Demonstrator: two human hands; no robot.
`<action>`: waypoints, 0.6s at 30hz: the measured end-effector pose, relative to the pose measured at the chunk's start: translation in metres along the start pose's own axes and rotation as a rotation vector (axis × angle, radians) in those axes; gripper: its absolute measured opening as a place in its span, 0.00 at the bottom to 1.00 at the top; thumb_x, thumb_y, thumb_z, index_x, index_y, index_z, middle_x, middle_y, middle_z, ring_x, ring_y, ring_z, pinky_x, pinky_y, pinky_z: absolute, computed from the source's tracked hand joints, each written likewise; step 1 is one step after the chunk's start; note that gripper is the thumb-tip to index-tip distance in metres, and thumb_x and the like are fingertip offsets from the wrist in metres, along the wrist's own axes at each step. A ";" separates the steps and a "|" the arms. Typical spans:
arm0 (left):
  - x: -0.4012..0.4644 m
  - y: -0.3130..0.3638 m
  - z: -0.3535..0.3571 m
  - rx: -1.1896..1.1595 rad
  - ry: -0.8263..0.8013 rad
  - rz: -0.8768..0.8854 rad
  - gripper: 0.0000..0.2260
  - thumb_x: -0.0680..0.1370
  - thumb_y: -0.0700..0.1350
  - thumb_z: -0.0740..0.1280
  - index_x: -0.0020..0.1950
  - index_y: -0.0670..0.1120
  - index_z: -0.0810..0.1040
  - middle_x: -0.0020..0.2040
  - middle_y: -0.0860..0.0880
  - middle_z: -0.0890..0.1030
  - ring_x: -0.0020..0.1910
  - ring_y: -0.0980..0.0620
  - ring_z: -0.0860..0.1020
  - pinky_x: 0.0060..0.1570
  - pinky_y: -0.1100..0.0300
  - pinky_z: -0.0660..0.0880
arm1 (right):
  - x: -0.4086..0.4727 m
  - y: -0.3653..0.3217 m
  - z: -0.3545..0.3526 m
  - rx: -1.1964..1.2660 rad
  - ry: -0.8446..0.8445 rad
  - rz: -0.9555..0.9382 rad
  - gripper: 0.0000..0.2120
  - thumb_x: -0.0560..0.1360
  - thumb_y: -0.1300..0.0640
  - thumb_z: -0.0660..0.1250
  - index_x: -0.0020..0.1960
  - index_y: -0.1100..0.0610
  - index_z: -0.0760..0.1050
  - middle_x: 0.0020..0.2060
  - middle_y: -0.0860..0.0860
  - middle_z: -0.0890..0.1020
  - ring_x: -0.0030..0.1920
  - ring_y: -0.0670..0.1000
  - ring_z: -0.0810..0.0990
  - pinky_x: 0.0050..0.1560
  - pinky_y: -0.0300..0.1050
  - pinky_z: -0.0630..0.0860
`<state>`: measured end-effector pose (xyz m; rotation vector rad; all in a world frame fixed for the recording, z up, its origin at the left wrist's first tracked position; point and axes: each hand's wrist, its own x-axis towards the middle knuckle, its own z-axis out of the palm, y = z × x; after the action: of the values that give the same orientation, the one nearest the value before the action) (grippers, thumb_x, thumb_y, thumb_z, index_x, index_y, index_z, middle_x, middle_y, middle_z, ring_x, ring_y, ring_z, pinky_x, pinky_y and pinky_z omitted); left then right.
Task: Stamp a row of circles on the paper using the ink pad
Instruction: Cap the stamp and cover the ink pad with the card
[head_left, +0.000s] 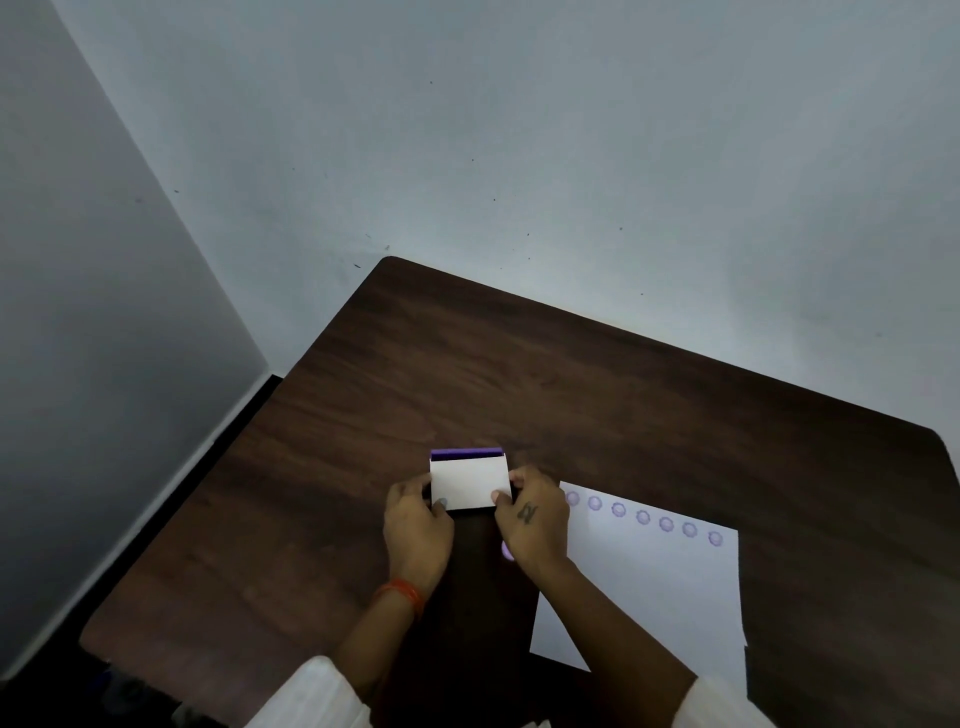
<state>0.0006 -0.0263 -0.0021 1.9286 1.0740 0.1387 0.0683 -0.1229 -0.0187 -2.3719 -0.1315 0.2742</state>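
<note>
The ink pad (469, 482) is a small white box with a purple edge showing at its far side. It rests on the dark wooden table (597, 395). My left hand (415, 525) grips its left side and my right hand (535, 519) grips its right side. A white sheet of paper (654, 597) lies to the right, with a row of several purple circles (643, 516) along its far edge. A small purple object (507, 552), perhaps the stamp, peeks out under my right hand; most of it is hidden.
The table stands in a corner, with grey walls (467, 156) close behind and to the left. Its left edge (208, 499) drops to a dark floor. An orange band (402, 592) is on my left wrist.
</note>
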 end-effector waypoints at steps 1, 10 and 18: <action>0.000 0.000 0.000 -0.004 0.002 0.003 0.16 0.74 0.34 0.64 0.62 0.41 0.74 0.63 0.41 0.73 0.58 0.44 0.75 0.61 0.51 0.72 | 0.000 0.000 0.000 -0.001 0.002 0.001 0.08 0.71 0.59 0.70 0.49 0.59 0.77 0.50 0.57 0.83 0.49 0.54 0.80 0.47 0.41 0.75; 0.009 -0.003 -0.002 -0.013 -0.005 -0.019 0.13 0.75 0.36 0.65 0.60 0.42 0.75 0.61 0.41 0.76 0.60 0.44 0.75 0.60 0.51 0.73 | 0.004 -0.001 -0.001 -0.007 -0.035 0.034 0.10 0.71 0.60 0.69 0.52 0.61 0.77 0.50 0.57 0.83 0.49 0.55 0.81 0.51 0.42 0.77; 0.017 -0.007 -0.006 -0.005 0.008 -0.003 0.12 0.75 0.38 0.66 0.58 0.40 0.77 0.57 0.41 0.80 0.57 0.44 0.77 0.60 0.51 0.73 | 0.005 -0.003 -0.004 -0.019 -0.058 0.045 0.10 0.72 0.59 0.69 0.52 0.62 0.77 0.51 0.57 0.83 0.50 0.54 0.81 0.51 0.42 0.77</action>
<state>0.0041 -0.0079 -0.0086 1.9234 1.0805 0.1479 0.0736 -0.1226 -0.0152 -2.3888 -0.1090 0.3654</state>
